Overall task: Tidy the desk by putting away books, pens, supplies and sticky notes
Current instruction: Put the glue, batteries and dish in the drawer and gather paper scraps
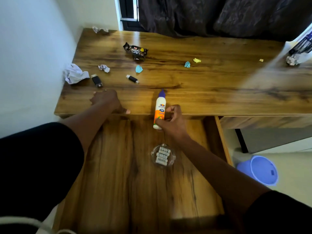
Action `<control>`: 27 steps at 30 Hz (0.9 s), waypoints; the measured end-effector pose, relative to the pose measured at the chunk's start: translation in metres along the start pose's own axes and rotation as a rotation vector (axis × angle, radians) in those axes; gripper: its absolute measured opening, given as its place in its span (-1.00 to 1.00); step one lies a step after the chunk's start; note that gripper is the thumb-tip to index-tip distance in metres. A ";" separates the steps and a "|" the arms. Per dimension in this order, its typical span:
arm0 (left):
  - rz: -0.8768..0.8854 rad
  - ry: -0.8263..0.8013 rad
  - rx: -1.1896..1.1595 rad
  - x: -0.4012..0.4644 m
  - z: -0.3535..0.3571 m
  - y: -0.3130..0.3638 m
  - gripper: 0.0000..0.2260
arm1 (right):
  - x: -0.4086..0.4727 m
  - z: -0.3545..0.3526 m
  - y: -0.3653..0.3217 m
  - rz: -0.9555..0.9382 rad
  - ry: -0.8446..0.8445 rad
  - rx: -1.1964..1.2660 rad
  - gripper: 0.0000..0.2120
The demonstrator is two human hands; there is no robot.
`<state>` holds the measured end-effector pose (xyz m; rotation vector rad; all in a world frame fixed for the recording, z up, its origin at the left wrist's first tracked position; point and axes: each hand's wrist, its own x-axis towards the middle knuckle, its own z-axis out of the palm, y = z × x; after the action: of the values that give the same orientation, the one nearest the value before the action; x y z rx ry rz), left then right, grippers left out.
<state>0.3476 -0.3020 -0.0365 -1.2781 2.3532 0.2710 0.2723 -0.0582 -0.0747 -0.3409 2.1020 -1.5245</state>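
My right hand (170,120) grips the lower end of a white glue bottle (160,105) with a purple cap, held over the front edge of the wooden desk (211,92) and the open drawer (135,174) below it. My left hand (106,100) rests on the desk's front edge, fingers curled over the top and thumb along the edge. Two black USB sticks (97,80) (132,79) lie on the desk behind my left hand. Crumpled sticky notes, blue (139,69) (187,64) and yellow (197,60), are scattered farther back.
A clear dish of batteries (163,156) sits in the drawer. Crumpled white paper (75,74) (104,68) lies at the desk's left, a snack wrapper (135,51) farther back, more crumpled paper (293,59) at the right. A purple bin (260,170) stands on the floor, right.
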 end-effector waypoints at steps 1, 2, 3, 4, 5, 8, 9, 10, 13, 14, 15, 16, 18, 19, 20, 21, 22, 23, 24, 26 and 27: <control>-0.006 -0.007 -0.003 0.001 0.000 0.001 0.10 | -0.012 0.002 0.009 -0.002 -0.011 -0.032 -0.55; -0.008 -0.009 -0.005 0.002 0.000 0.001 0.11 | -0.026 0.003 0.017 0.002 -0.027 -0.065 -0.57; -0.003 -0.006 -0.007 0.003 0.001 0.000 0.12 | -0.040 0.005 0.025 0.005 -0.045 -0.110 -0.59; 0.006 0.001 -0.006 0.004 0.002 -0.001 0.12 | -0.053 0.007 0.031 0.002 -0.058 -0.174 -0.61; 0.015 0.011 -0.007 0.004 0.004 -0.002 0.12 | -0.065 0.009 0.040 0.002 -0.064 -0.259 -0.63; 0.022 0.043 -0.025 0.004 0.008 -0.006 0.16 | -0.095 0.021 0.055 -0.035 -0.053 -0.506 -0.66; 0.022 0.048 -0.030 0.004 0.009 -0.007 0.19 | -0.101 0.025 0.061 -0.057 -0.044 -0.527 -0.67; 0.019 0.054 -0.035 0.003 0.010 -0.008 0.21 | -0.107 0.030 0.066 -0.066 -0.048 -0.519 -0.69; 0.007 0.065 -0.037 0.001 0.012 -0.007 0.20 | -0.118 0.042 0.083 -0.055 -0.061 -0.505 -0.69; 0.009 0.067 -0.034 0.000 0.012 -0.007 0.19 | -0.120 0.045 0.089 -0.054 -0.065 -0.513 -0.69; 0.015 0.065 -0.032 0.000 0.011 -0.006 0.17 | -0.121 0.050 0.095 -0.058 -0.072 -0.517 -0.68; 0.021 0.062 -0.031 0.000 0.011 -0.006 0.15 | -0.123 0.052 0.100 -0.059 -0.079 -0.526 -0.68; 0.026 0.052 -0.031 0.000 0.011 -0.007 0.11 | -0.124 0.055 0.106 -0.050 -0.105 -0.550 -0.66; 0.029 0.051 -0.030 0.000 0.010 -0.008 0.08 | -0.124 0.055 0.107 -0.049 -0.125 -0.563 -0.64; 0.032 0.053 -0.029 0.001 0.011 -0.008 0.07 | -0.125 0.055 0.109 -0.049 -0.142 -0.571 -0.62; 0.031 0.052 -0.026 0.002 0.011 -0.008 0.07 | -0.124 0.055 0.110 -0.059 -0.151 -0.578 -0.60; 0.024 0.048 -0.022 0.001 0.011 -0.007 0.08 | -0.124 0.055 0.111 -0.072 -0.157 -0.597 -0.58; 0.018 0.047 -0.019 0.002 0.011 -0.007 0.08 | -0.124 0.056 0.111 -0.091 -0.164 -0.625 -0.56; 0.014 0.050 -0.019 0.003 0.012 -0.007 0.09 | -0.123 0.056 0.111 -0.112 -0.172 -0.657 -0.54; 0.009 0.051 -0.030 0.004 0.012 -0.007 0.10 | -0.122 0.057 0.110 -0.134 -0.189 -0.708 -0.49; 0.003 0.052 -0.037 0.003 0.012 -0.007 0.12 | -0.121 0.057 0.108 -0.133 -0.200 -0.729 -0.47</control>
<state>0.3560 -0.3037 -0.0485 -1.3142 2.4044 0.2861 0.4145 -0.0093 -0.1581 -0.8611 2.4313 -0.6868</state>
